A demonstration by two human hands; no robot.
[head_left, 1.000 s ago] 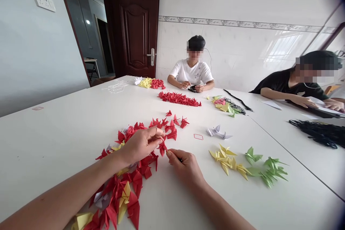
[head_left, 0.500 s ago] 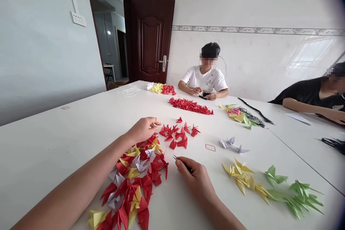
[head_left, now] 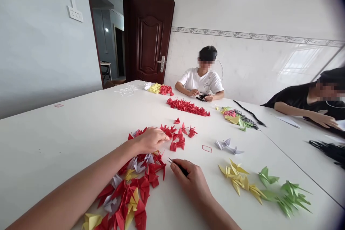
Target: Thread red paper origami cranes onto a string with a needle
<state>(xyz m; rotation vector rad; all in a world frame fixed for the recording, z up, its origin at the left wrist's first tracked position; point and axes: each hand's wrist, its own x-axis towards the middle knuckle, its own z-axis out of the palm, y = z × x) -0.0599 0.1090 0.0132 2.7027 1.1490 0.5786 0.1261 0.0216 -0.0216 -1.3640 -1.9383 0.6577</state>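
Tweezers: from where I stand, the dark-handled tweezers (head_left: 180, 168) sit low over the white table (head_left: 48, 143), tips angled up and left, just beside the heap of paper cranes (head_left: 141, 190).

Right hand: the right hand (head_left: 190, 180) pinches the tweezers, with thumb and fingers pressed together around the handle.

Left hand: the left hand (head_left: 151, 140) sits on the far edge of the heap, fingers curled close together. I can't tell whether they pinch a crane.

Heap: mostly red cranes, mixed with yellow and lilac ones, lying loose and overlapping.

Nearby: a looser cluster of red cranes (head_left: 178, 139) lies just past the left hand, with a small red loop (head_left: 207, 148) and lilac cranes (head_left: 228, 146) further right. Yellow cranes (head_left: 238, 181) and green cranes (head_left: 287, 198) lie nearer the table's right edge.

Further off: a person in a white T-shirt (head_left: 201, 82) works by a long row of red cranes (head_left: 187, 107).

Risk: the sharp tips could snag or tear thin paper if they slip. A brushing wrist could also mix the loose colours further.
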